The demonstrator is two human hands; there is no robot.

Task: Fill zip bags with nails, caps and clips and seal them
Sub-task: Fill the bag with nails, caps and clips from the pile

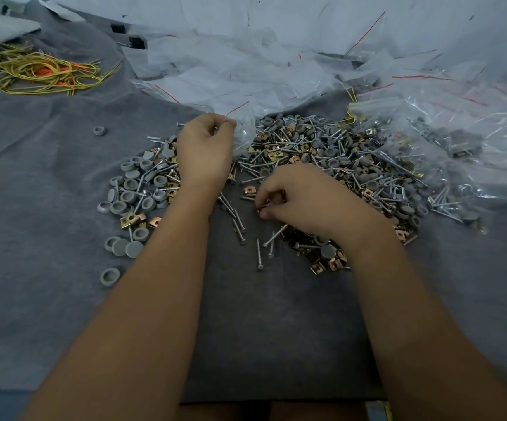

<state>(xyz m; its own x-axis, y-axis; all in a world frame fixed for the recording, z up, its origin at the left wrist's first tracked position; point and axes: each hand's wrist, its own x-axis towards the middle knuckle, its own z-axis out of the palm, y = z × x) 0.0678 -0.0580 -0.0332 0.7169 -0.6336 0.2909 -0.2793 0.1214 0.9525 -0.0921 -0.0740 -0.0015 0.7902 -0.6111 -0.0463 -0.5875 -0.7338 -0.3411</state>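
The left hand point(205, 147) pinches the rim of a clear zip bag point(244, 133) above the far side of the heap of nails, caps and clips point(322, 159) on the grey-covered counter point(48, 183). The right hand point(294, 197) curls tightly round a few small pieces – clips, it seems – at the heap's near edge. Such a loose pinch leaves the bag mouth slack, so pieces could miss it and scatter – or a sharp nail could pierce the thin film.

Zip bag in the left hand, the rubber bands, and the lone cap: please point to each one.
zip bag point(245, 133), head view, on its clear side
rubber bands point(38, 69), head view, middle of the yellow tangle
lone cap point(100, 130), head view, on its rim
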